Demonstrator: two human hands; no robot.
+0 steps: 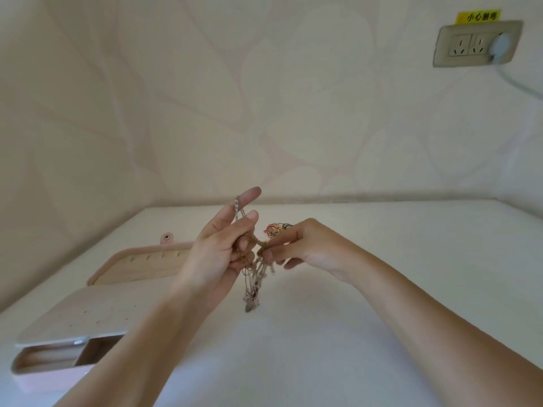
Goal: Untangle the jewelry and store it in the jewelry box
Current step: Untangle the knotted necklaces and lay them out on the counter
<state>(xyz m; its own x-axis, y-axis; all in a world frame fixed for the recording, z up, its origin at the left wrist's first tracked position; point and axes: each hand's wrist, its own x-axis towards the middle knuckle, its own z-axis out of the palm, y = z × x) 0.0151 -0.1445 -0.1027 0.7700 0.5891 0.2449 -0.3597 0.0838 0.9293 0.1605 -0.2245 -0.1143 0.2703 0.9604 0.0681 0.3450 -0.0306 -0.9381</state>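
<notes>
A tangle of thin chains hangs between my two hands above the white table. My left hand has a silver chain looped over its raised forefinger, and its lower fingers curl round other strands. My right hand pinches the knot where the chains meet, with a small red and dark beaded piece bunched above its fingers. The loose ends dangle down close to the tabletop. The pink jewelry box stands open at the left, its lid laid back and a drawer pulled out at the front.
The white table meets a wallpapered wall at the back and left. A wall socket with a plug and grey cable sits high at the right.
</notes>
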